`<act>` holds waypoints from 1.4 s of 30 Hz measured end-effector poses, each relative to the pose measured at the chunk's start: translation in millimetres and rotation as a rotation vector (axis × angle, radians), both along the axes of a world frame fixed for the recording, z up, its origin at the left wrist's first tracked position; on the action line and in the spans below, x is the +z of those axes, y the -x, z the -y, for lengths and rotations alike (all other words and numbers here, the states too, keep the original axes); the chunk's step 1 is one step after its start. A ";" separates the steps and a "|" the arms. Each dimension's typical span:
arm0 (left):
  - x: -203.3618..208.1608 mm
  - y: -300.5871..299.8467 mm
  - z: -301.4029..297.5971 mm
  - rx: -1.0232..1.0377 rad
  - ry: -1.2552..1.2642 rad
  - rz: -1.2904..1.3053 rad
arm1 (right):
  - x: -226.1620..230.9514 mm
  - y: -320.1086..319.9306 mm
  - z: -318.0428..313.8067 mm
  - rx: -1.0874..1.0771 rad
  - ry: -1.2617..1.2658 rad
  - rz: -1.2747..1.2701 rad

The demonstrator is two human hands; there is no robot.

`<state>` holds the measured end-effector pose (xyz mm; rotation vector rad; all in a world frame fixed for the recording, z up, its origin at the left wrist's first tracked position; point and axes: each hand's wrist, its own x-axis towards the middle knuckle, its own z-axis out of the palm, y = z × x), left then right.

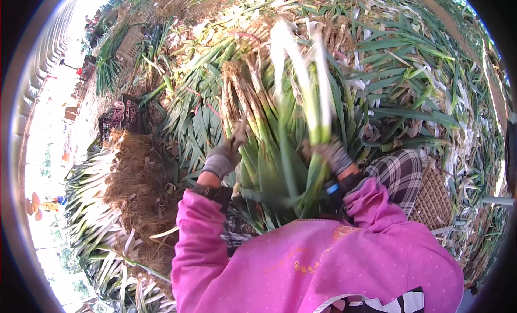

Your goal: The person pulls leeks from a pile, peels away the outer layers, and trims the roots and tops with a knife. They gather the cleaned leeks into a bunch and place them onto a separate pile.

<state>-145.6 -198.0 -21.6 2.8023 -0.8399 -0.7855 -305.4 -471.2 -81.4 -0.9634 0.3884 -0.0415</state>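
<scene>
By the right hand (327,152), white-stemmed leeks (307,89) are grasped, right of the brown-rooted leeks (250,106); these are touched by the left hand (227,151), its grip untellable. Left of them, a dark crate (125,115) is seen, contents unclear; rightward, room is filled by heaped leaves (412,81).

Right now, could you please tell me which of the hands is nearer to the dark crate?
Left: the left hand is to the right of the dark crate, apart from it; the right hand is farther right, at the white leeks.
</scene>
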 end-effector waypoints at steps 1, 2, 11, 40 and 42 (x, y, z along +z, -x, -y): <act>0.4 13.4 -13.1 -0.055 -0.148 -0.034 | 25.5 -0.1 22.2 0.005 0.187 0.020; -8.7 30.7 -34.7 -0.023 -0.031 -0.075 | 57.3 0.3 33.6 -0.084 0.209 0.067; 10.7 100.3 -13.8 -0.081 -0.053 -0.030 | 31.4 -2.4 88.8 -0.239 0.841 -0.326; -91.5 -134.9 76.9 -0.057 -0.017 0.184 | -127.0 -86.8 -102.7 0.238 0.332 -0.374; -90.0 -150.1 76.9 -0.052 -0.050 0.201 | -126.3 -85.1 -102.6 0.267 0.342 -0.405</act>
